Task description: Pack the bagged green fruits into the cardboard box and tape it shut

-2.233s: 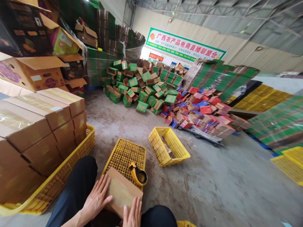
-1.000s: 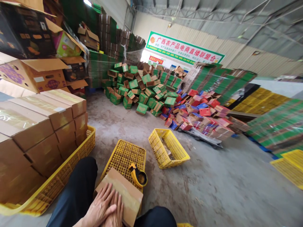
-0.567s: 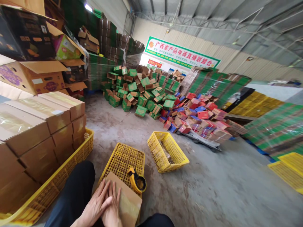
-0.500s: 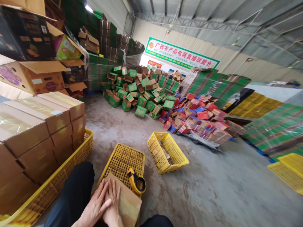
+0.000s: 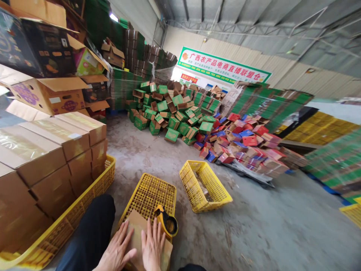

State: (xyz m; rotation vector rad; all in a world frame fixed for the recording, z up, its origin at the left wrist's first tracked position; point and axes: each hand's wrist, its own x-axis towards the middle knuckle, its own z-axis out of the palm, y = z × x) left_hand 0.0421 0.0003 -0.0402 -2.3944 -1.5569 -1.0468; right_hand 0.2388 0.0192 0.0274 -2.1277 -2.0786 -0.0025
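Note:
A brown cardboard box [image 5: 135, 226] with clear tape on it lies on an upturned yellow plastic crate [image 5: 153, 184] in front of me. My left hand [image 5: 117, 246] rests on the box's left side, fingers stretched out. Flat on the box's right part lies my right hand [image 5: 153, 241], its fingers spread. Just past my right fingertips, a yellow-and-black tape dispenser [image 5: 166, 221] sits on the crate's right edge. Neither hand grips anything.
Taped cardboard boxes [image 5: 47, 150] are stacked in a long yellow crate [image 5: 64, 222] at my left. Another yellow crate [image 5: 204, 186] stands on the floor ahead. Green boxes [image 5: 172, 116] and red and blue boxes [image 5: 242, 139] lie heaped farther off.
My hands, overlapping on the box before, have moved apart; the right one has slid to the right across the top. The whole view has shifted slightly.

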